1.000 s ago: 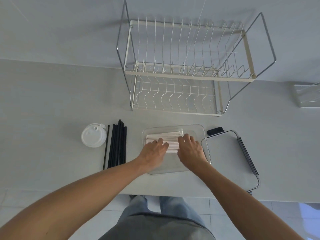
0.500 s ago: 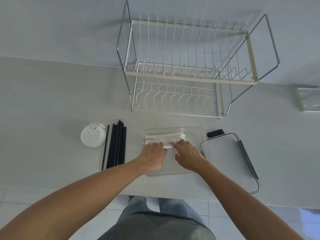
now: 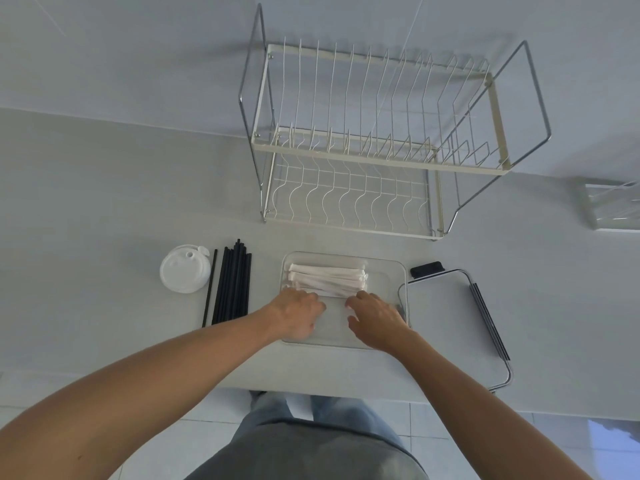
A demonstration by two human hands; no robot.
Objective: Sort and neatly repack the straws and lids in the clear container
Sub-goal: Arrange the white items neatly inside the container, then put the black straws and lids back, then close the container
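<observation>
Clear container (image 3: 394,271) sits on the pale counter (image 3: 104,202) near the front edge, directly in front of the person; everything else is placed relative to it. Inside it, against the far wall, lies a bundle of white paper-wrapped straws (image 3: 327,278), running left to right, roughly parallel, a few slightly skewed. Left hand (image 3: 298,315) is inside the container at its left part, knuckles up, fingers curled down with the tips at the near edge of the white straws; cannot tell if it actually pinches one or just presses against them. Right hand (image 3: 375,318) is inside the container toward its right part, fingers bent, fingertips (image 3: 350,301) touching the near right end of the bundle; grip also unclear, fingers look loosely bent, not clamped. Hands are apart, bare container floor showing between them. Left of the container, on the counter, a row of black straws (image 3: 232,282) lies pointing away from the person, packed side by side, with one single black straw just left of the group and slightly apart. Further left, just beside that lone straw, a white round cup lid (image 3: 185,269), looks like a small stack, count unclear. Right of the container, touching or just overlapping its right rim, lies the container's flat cover (image 3: 446,313) with a metal wire frame and dark clips along its right side and far corner. Behind the container stands a two-tier wire dish rack (image 3: 377,143) against the wall. Far right of the container, at the frame edge, another clear box (image 3: 613,206).
</observation>
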